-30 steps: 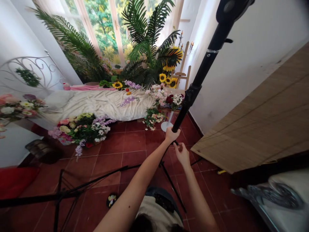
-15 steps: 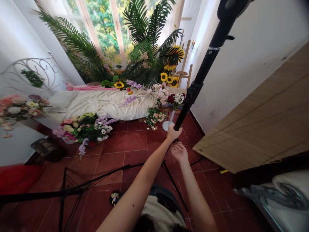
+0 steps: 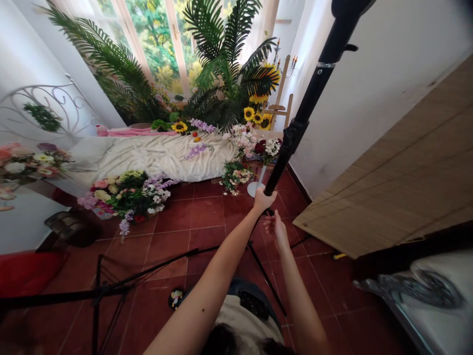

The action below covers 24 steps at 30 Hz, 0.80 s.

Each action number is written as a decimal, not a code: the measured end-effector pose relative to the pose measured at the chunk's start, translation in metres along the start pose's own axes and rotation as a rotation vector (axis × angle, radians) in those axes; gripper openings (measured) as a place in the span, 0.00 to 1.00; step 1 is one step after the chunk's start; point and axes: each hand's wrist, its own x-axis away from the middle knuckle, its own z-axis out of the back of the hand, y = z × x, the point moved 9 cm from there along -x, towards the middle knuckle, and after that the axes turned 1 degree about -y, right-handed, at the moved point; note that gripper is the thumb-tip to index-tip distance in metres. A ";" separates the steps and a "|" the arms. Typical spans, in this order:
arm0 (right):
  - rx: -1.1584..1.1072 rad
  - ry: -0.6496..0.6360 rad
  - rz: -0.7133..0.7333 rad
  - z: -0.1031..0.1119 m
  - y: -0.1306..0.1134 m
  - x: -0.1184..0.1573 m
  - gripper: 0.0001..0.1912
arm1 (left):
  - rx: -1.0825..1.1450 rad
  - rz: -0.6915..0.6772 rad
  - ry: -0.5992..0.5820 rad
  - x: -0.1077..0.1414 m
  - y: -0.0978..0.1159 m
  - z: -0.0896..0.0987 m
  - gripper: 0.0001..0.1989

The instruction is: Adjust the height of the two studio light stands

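Observation:
A tall black light stand (image 3: pixel 308 93) leans up toward the upper right, its clamp collars showing along the pole. My left hand (image 3: pixel 263 200) is wrapped round the lower part of this pole. Just below it, a small black knob (image 3: pixel 269 212) sticks out from the stand. Beside the knob is my right hand (image 3: pixel 276 229), palm turned inward and fingers loosely apart; whether a fingertip touches the knob I cannot tell. One thin stand leg (image 3: pixel 266 278) slants down over the red tile floor, close to my body.
Another black stand (image 3: pixel 96 291) spreads its legs at lower left. Flower bunches (image 3: pixel 129 192) lie before a bed with a cream blanket (image 3: pixel 158 155). A bamboo blind (image 3: pixel 384 172) leans at right, near a silver-framed seat (image 3: pixel 417 291). Palms (image 3: pixel 225 59) stand by the window.
My right hand has turned, its fingers going from curled under the pole to more stretched out beside the knob. My left hand keeps its hold; the view has shifted slightly.

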 end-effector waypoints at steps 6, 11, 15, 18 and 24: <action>0.582 0.294 0.439 0.023 -0.049 0.022 0.23 | 0.011 0.024 0.019 0.000 -0.003 0.001 0.15; 0.457 0.196 0.525 0.016 -0.060 0.023 0.21 | -0.006 0.040 -0.021 -0.001 -0.005 -0.003 0.15; 0.443 0.178 0.503 0.013 -0.055 0.020 0.19 | 0.005 0.037 -0.004 0.000 -0.004 -0.001 0.15; 0.491 0.201 0.496 0.013 -0.054 0.018 0.20 | 0.011 0.045 -0.006 0.000 -0.004 -0.002 0.15; 0.570 0.271 0.495 0.014 -0.055 0.015 0.23 | -0.038 -0.012 0.005 -0.002 -0.003 -0.003 0.14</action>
